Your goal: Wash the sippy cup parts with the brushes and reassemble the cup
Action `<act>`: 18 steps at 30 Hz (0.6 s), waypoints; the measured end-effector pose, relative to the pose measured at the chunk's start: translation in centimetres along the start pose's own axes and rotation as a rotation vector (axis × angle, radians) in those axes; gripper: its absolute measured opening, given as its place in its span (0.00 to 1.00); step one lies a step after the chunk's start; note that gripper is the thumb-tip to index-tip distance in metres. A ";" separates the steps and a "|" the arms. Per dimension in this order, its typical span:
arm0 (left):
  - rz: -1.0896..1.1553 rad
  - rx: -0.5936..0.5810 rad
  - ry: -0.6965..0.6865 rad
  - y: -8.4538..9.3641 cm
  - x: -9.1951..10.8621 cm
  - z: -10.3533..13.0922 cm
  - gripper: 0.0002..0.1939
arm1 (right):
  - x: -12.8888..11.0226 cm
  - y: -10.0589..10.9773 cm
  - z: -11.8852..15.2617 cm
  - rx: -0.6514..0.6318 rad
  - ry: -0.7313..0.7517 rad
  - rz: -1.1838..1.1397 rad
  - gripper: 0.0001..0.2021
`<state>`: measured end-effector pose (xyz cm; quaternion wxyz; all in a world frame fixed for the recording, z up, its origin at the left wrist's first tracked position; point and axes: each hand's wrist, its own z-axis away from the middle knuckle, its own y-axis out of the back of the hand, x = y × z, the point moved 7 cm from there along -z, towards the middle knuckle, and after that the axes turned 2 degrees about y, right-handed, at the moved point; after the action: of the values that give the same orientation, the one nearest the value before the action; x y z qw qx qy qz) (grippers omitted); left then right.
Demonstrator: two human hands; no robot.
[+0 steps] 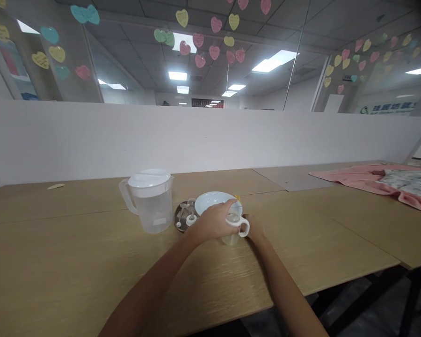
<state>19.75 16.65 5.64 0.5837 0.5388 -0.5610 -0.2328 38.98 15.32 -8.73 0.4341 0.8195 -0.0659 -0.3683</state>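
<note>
My left hand [215,221] is wrapped round the upper part of a small clear cup with a white rim and handle [232,238]. The cup's handle points right. My right hand [254,228] is beside the handle, at the cup's far right; its fingers are largely hidden behind the handle and wrist. Behind my left hand sits a white bowl [212,198], with a bit of something yellow at its right edge. Left of the bowl, a round dark tray [177,216] carries small white and clear parts.
A large clear pitcher with a white lid [154,206] stands left of the tray. A pink cloth [358,178] with a patterned piece lies at the right. A small flat pale piece [56,186] lies far left. A white wall [203,140] rises behind the wooden table [73,267].
</note>
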 end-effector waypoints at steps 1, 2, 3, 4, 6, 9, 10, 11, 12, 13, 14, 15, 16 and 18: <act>-0.025 -0.041 -0.018 -0.5 -0.1 0.0 0.38 | -0.1 0.0 0.0 -0.018 -0.012 0.009 0.08; -0.049 -0.075 -0.028 -0.9 -0.3 0.0 0.38 | -0.1 0.0 0.1 -0.038 -0.028 0.020 0.10; -0.071 -0.105 -0.033 -1.3 -0.6 0.0 0.37 | -0.2 0.0 0.1 -0.054 -0.042 0.031 0.11; -0.091 -0.130 -0.032 -1.6 -0.9 0.0 0.37 | -0.2 0.1 0.2 -0.057 -0.053 0.037 0.13; -0.126 -0.174 -0.032 -2.1 -1.5 -0.1 0.37 | -0.4 0.6 0.3 -0.042 -0.073 0.044 0.15; -0.182 -0.236 -0.022 -2.8 -2.0 -0.1 0.36 | -0.4 1.5 0.4 0.010 -0.109 0.042 0.16; -0.196 -0.259 -0.012 -2.9 -2.1 0.0 0.35 | -0.4 1.8 0.4 0.030 -0.121 0.036 0.17; -0.201 -0.282 -0.002 -2.8 -2.3 0.1 0.35 | -0.4 2.2 0.4 0.049 -0.131 0.027 0.18; -0.191 -0.303 0.001 -2.6 -2.4 0.2 0.36 | -0.4 2.5 0.5 0.067 -0.141 0.016 0.20; -0.166 -0.318 -0.003 -2.2 -2.5 0.3 0.36 | -0.4 2.7 0.5 0.083 -0.148 0.002 0.22; -0.133 -0.316 -0.009 -1.6 -2.7 0.3 0.36 | -0.4 2.9 0.6 0.098 -0.152 -0.013 0.24; -0.105 -0.291 -0.005 -0.8 -3.0 0.2 0.35 | -0.5 3.0 0.6 0.109 -0.154 -0.029 0.25; -0.100 -0.244 0.018 0.2 -3.6 0.0 0.32 | -0.6 3.0 0.6 0.119 -0.150 -0.044 0.26; -0.163 -0.119 0.131 2.0 -5.9 -0.4 0.24 | -0.9 2.9 0.7 0.133 -0.120 -0.088 0.26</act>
<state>17.93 22.59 5.16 0.6293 0.5611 -0.4610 -0.2769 38.49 13.48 -6.22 0.3574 0.8251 -0.0797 -0.4301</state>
